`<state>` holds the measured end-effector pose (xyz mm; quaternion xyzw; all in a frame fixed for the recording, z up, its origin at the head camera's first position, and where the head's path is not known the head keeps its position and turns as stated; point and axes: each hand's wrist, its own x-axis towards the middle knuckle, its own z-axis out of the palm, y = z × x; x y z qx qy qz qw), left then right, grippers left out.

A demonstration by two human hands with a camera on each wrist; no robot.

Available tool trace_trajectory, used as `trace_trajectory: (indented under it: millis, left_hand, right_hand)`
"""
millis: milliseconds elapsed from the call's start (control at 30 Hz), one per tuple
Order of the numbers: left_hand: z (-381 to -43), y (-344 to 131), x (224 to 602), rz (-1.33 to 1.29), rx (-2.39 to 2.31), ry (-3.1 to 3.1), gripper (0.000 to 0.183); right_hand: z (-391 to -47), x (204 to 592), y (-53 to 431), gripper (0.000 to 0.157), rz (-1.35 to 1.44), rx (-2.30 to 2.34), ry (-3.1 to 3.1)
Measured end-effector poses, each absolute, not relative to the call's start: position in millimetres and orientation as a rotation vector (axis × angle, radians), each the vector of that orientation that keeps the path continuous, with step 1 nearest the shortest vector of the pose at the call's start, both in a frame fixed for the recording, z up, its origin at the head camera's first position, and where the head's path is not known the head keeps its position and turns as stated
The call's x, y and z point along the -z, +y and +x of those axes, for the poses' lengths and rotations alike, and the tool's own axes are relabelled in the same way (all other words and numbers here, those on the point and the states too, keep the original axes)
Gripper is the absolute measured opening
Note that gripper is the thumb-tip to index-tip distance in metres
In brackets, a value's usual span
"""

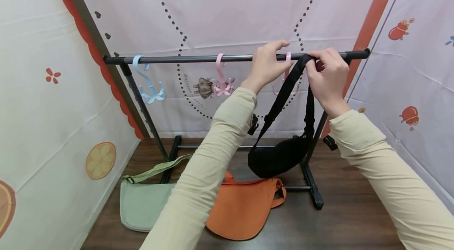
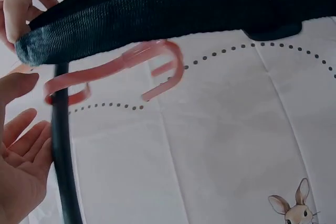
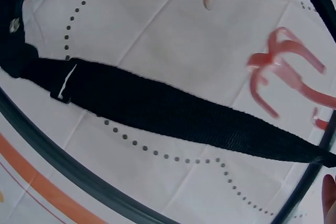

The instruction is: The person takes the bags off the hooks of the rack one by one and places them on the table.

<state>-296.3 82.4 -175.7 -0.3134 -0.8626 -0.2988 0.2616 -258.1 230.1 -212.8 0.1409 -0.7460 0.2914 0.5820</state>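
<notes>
A black sling bag [image 1: 280,157] hangs by its strap in front of the black rail [image 1: 177,59]. My right hand [image 1: 329,76] pinches the top of that strap [image 2: 157,17] at the rail. To its left, my left hand [image 1: 267,67] is spread at the rail, thumb and fingers apart, holding nothing. Between the hands a pink hook [image 1: 288,67] hangs on the rail, partly behind the strap; its several prongs [image 3: 275,59] show in the right wrist view. Only a fingertip of the right hand appears there.
Another pink hook [image 1: 221,76] and a light blue hook [image 1: 148,80] hang further left on the rail. On the wooden floor [image 1: 347,218] lie a green bag [image 1: 145,204] and an orange bag [image 1: 244,210]. Printed cloth surrounds the rack.
</notes>
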Motion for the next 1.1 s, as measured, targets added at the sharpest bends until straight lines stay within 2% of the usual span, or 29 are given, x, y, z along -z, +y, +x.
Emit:
trace_trajectory:
  millis: [200, 500, 733, 967, 1100]
  left_hand:
    - [-281.2, 67.9, 195.2, -0.941, 1.019, -2.236, 0.053]
    - [-240.5, 28.3, 297.7, -0.977, 1.111, -1.987, 0.052]
    - [-227.7, 2.5, 380.4, -0.849, 1.388, -2.169, 0.053]
    - [-199.8, -5.1, 403.9, -0.639, 1.773, -2.214, 0.053]
    - [-197.1, -6.1, 426.7, -0.542, 1.866, -2.254, 0.045]
  right_hand:
    - [-252.3, 203.0, 228.5, 0.019, 0.303, -0.747, -1.704]
    - [-247.6, 193.3, 231.0, 0.021, 0.320, -0.646, -1.732]
    - [-241.2, 189.1, 224.7, 0.021, 0.340, -0.658, -1.739]
    - [-234.9, 190.1, 210.7, 0.019, 0.332, -0.738, -1.711]
    - [-229.5, 190.2, 203.2, 0.019, 0.358, -0.766, -1.709]
